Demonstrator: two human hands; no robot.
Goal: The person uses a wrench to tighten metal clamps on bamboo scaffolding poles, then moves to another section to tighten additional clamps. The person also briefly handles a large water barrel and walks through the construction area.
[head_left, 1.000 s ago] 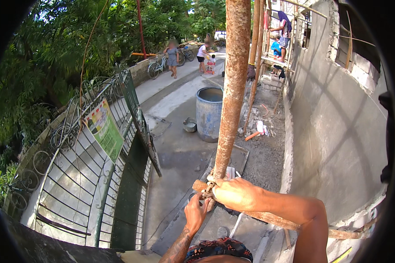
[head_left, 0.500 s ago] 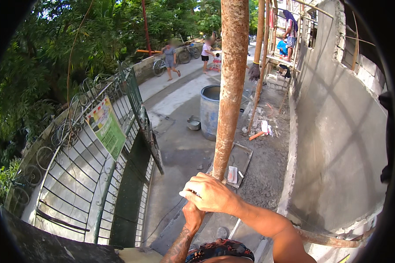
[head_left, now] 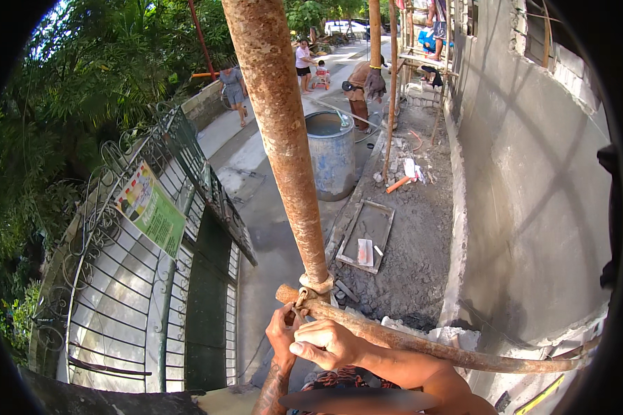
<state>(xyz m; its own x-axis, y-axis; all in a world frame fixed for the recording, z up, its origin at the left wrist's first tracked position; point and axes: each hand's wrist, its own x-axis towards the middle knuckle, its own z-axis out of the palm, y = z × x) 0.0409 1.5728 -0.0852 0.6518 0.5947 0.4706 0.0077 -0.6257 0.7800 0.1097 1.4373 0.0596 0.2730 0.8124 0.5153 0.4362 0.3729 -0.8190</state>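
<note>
Both hands are working the wire lashing (head_left: 316,285) where the rusty upright steel pole (head_left: 278,138) meets the rusty horizontal pipe (head_left: 422,342) near me, right hand (head_left: 323,343) clenched around the pipe, left hand (head_left: 282,332) pinching the wire, so I'd keep twisting snug and even.

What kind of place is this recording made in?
Most likely an outdoor building site, seen from up on scaffolding: rusty scaffold poles, a freshly plastered wall, and a mortar tray beside a drum on the ground below.
</note>
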